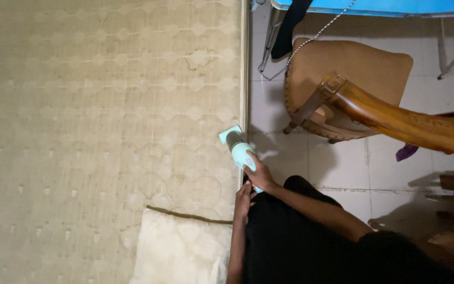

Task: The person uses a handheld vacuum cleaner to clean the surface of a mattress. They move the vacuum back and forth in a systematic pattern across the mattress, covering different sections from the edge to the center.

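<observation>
While gripping: right hand [256,176] wraps the mint handheld vacuum [240,150]; left hand [244,199] rests loosely beside its rear.
Vacuum: at mattress [106,115] edge, nozzle down.
Handling: probably light, rigid, smooth plastic; hold the handle.
Nearby: pillow [179,247], wooden chair [353,89].

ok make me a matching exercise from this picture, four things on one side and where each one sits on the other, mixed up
Things:
1. handheld cleaner
2. pillow
3. wooden chair
4. blue table

Places:
A. on the tiled floor, right of the mattress
B. at the mattress's right edge, under the right hand
C. along the top edge of the picture
D. on the mattress, at the bottom of the picture

Pairs: 1-B, 2-D, 3-A, 4-C

The right hand grips the cleaner against the mattress; the left hand sits just below it.
</observation>
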